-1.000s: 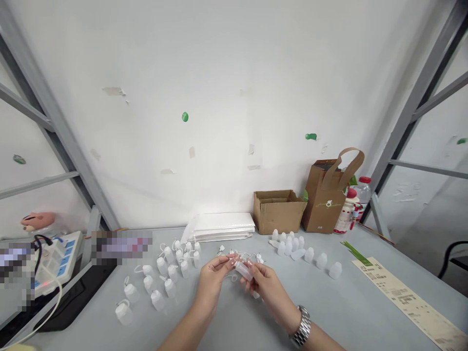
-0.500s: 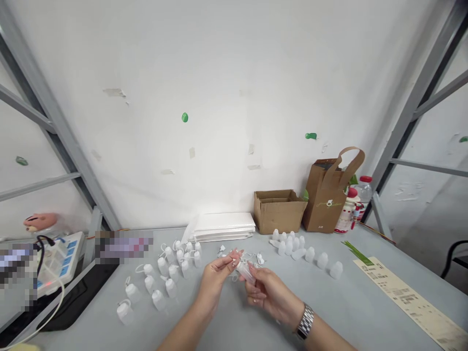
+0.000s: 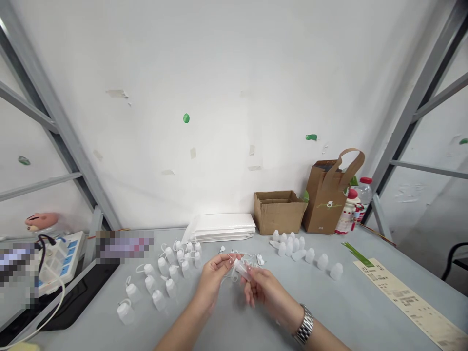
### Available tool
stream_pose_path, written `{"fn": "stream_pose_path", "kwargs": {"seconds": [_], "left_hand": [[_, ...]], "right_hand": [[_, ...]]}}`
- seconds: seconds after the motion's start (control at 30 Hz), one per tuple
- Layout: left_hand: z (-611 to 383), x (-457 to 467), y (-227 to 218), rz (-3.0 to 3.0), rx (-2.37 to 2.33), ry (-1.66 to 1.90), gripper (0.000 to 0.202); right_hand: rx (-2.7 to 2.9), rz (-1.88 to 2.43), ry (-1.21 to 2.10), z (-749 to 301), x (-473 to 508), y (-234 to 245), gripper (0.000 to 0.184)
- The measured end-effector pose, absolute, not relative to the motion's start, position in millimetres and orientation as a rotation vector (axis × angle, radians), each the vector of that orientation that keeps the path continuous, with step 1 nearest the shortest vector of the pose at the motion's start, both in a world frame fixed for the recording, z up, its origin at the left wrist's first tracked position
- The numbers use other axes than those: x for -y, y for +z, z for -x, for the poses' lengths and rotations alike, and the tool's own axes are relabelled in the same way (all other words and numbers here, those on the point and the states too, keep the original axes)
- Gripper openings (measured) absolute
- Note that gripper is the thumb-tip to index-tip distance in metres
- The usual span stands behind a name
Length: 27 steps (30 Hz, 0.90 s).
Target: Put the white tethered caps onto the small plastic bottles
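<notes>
A small translucent plastic bottle (image 3: 243,270) is held tilted above the middle of the table. The fingers of my right hand (image 3: 269,290) are wrapped around its body. My left hand (image 3: 215,279) pinches at its white top end, where the fingers partly hide the cap. Just behind the hands lie loose white caps (image 3: 260,259) with thin loops, partly covered by the fingers. Several capped bottles (image 3: 158,299) with ring loops stand in a group to my left. Over on the right, several uncapped translucent bottles (image 3: 322,261) are set out, one of them lying down.
White flat packets (image 3: 223,226) are stacked against the wall. Beside them stand an open cardboard box (image 3: 280,214) and a brown paper bag (image 3: 321,209). A printed paper strip (image 3: 402,295) lies at right; a power strip (image 3: 66,263) and black tablet-like slab (image 3: 80,297) are at left.
The bottle has shifted slightly left, and its top end sits closer to the left fingers. My right fingers have changed their hold a little. The standing bottles have not moved.
</notes>
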<state>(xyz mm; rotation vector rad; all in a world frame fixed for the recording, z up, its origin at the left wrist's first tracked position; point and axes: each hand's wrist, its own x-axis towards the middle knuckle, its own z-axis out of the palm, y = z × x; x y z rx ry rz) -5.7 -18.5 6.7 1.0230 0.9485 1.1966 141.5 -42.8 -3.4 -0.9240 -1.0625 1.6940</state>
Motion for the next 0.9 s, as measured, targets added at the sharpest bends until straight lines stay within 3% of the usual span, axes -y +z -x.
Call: {"fn": "stream_pose_path", "kwargs": {"seconds": [0.13, 0.4, 0.63, 0.8, 0.9], "left_hand": [[5, 19, 7, -1.022, -0.918, 1.188, 0.024], [7, 17, 5, -0.985, -0.948, 1.224, 0.025], [5, 19, 12, -1.029, -0.908, 1.232, 0.024], [5, 20, 11, -1.039, -0.943, 1.249, 0.024], [6, 22, 14, -1.08, -0.926, 1.242, 0.02]], "right_hand": [[1.004, 0.898, 1.859, -139, 44, -3, 0.06], [1.067, 1.053, 1.471, -138, 44, 2, 0.047], [1.046, 1.021, 1.709, -138, 44, -2, 0.058], [1.147, 1.055, 1.502, -137, 43, -3, 0.048], [1.147, 1.008, 1.624, -139, 43, -2, 0.046]]}}
